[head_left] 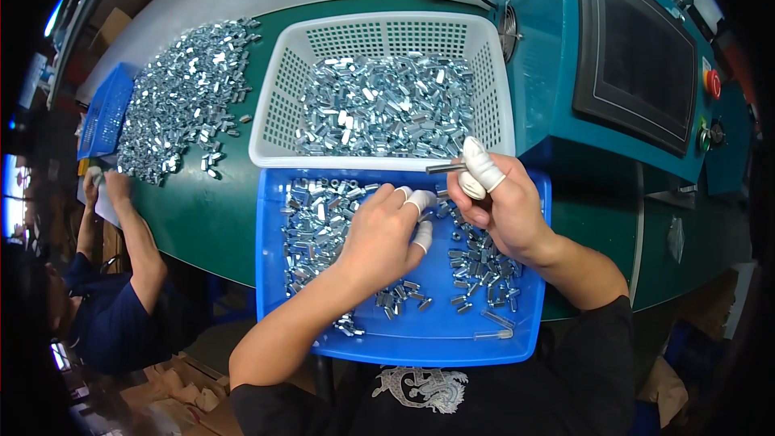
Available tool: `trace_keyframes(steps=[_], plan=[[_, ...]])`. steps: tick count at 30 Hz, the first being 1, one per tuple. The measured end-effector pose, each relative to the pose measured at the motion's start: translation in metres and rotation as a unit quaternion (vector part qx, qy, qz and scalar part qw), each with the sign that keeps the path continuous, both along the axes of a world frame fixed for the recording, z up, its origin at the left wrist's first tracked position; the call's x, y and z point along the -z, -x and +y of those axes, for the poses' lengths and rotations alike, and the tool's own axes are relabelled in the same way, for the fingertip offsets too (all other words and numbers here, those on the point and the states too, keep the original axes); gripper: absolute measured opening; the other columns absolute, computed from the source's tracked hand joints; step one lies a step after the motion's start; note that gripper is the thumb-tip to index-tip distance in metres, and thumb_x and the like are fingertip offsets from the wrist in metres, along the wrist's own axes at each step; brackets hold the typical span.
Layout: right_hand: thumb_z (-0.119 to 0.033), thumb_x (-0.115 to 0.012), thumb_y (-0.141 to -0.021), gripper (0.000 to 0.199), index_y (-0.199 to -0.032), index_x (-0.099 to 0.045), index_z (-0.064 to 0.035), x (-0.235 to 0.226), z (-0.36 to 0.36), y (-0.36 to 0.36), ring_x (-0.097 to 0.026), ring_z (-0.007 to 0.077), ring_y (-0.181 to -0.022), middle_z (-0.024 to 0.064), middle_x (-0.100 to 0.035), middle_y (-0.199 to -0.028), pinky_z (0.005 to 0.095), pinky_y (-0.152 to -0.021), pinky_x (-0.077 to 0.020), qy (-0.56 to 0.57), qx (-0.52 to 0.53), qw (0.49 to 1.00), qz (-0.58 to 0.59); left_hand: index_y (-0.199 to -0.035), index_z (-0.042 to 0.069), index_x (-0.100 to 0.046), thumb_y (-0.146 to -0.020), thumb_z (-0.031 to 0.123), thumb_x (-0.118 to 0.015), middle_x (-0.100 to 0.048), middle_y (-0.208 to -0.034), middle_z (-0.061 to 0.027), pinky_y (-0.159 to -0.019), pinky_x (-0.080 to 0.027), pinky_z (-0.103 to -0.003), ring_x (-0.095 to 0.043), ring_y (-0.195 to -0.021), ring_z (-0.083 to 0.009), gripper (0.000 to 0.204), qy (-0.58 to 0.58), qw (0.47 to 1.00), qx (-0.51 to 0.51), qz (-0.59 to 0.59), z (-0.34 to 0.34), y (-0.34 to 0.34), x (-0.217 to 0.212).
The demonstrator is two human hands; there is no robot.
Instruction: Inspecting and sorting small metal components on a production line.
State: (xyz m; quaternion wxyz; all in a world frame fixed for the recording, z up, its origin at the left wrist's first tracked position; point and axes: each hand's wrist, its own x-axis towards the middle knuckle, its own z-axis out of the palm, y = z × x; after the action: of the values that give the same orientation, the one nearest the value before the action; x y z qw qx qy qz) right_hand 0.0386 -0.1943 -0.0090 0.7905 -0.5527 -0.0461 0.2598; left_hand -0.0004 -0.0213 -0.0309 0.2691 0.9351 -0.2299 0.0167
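My right hand (508, 202), with white finger cots on thumb and forefinger, is closed on a thin dark metal rod (446, 168) pointing left above the blue tray's far edge. Over the middle of the blue tray (428, 345) is my left hand (383, 230), also with white cots, its fingers bent together; what they hold, if anything, is hidden. Around it lie many small shiny metal hex pieces: a larger pile (311, 230) on the left, a smaller pile (484, 266) on the right. Two clear tubes (494, 327) rest near the tray's right front corner.
Behind the tray stands a white perforated basket (266, 125) full of similar pieces. A large heap (190, 97) covers the green table's left, beside a blue basket (105, 113). A teal machine with a dark screen (634, 48) stands right. Another person's hands (117, 186) are far left.
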Motion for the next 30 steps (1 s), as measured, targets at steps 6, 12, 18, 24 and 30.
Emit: trace_keyframes(steps=[6, 12, 18, 24, 30], plan=[[-0.032, -0.039, -0.098, 0.033, -0.097, -0.057, -0.0046, 0.002, 0.0, 0.001, -0.035, 0.0053, -0.044, 0.0032, -0.049, -0.062, 0.0197, -0.04, -0.0278, 0.035, 0.01, 0.999, -0.038, -0.105, -0.001, -0.06, -0.083, -0.001, -0.061, -0.064, -0.097, -0.0088, -0.077, -0.049, -0.027, -0.06, -0.088, -0.0133, 0.021, 0.376, 0.919, -0.074, 0.095, 0.02, 0.001, -0.034], [-0.034, -0.038, -0.098, 0.037, -0.083, -0.056, -0.0048, 0.001, 0.002, 0.008, -0.037, 0.0043, -0.045, 0.0012, -0.049, -0.059, 0.0192, -0.041, -0.0275, 0.083, -0.016, 0.989, -0.124, -0.102, -0.003, -0.061, -0.081, -0.004, -0.064, -0.065, -0.099, -0.012, -0.084, -0.051, -0.027, -0.063, -0.092, -0.0152, 0.021, 0.529, 0.824, -0.087, 0.185, 0.016, 0.007, -0.032], [-0.036, -0.037, -0.098, 0.043, -0.073, -0.052, -0.0051, -0.001, 0.008, 0.014, -0.036, 0.0033, -0.044, -0.0008, -0.048, -0.057, 0.0192, -0.041, -0.0278, 0.127, -0.009, 0.98, -0.15, -0.086, 0.0, -0.064, -0.077, 0.004, -0.072, -0.065, -0.081, -0.0049, -0.067, -0.049, -0.023, -0.061, -0.075, -0.0088, 0.013, 0.437, 0.881, -0.106, 0.146, 0.017, 0.011, -0.032], [-0.035, -0.037, -0.098, 0.042, -0.075, -0.053, -0.0044, -0.001, 0.005, 0.015, -0.037, 0.0041, -0.044, -0.0002, -0.048, -0.057, 0.0198, -0.041, -0.0286, 0.116, -0.08, 0.983, -0.117, -0.084, -0.002, -0.06, -0.075, -0.002, -0.071, -0.064, -0.082, -0.008, -0.068, -0.05, -0.026, -0.062, -0.076, -0.014, 0.014, 0.388, 0.921, -0.02, 0.028, 0.017, 0.006, -0.023], [-0.034, -0.038, -0.098, 0.039, -0.079, -0.054, -0.0039, -0.003, 0.006, 0.012, -0.037, 0.0041, -0.046, -0.0001, -0.049, -0.059, 0.0202, -0.042, -0.0292, 0.069, -0.075, 0.991, -0.09, -0.107, -0.002, -0.059, -0.07, 0.002, -0.075, -0.063, -0.084, -0.0071, -0.075, -0.048, -0.026, -0.06, -0.081, -0.0123, 0.041, 0.376, 0.924, -0.061, 0.012, 0.012, 0.008, -0.032]])
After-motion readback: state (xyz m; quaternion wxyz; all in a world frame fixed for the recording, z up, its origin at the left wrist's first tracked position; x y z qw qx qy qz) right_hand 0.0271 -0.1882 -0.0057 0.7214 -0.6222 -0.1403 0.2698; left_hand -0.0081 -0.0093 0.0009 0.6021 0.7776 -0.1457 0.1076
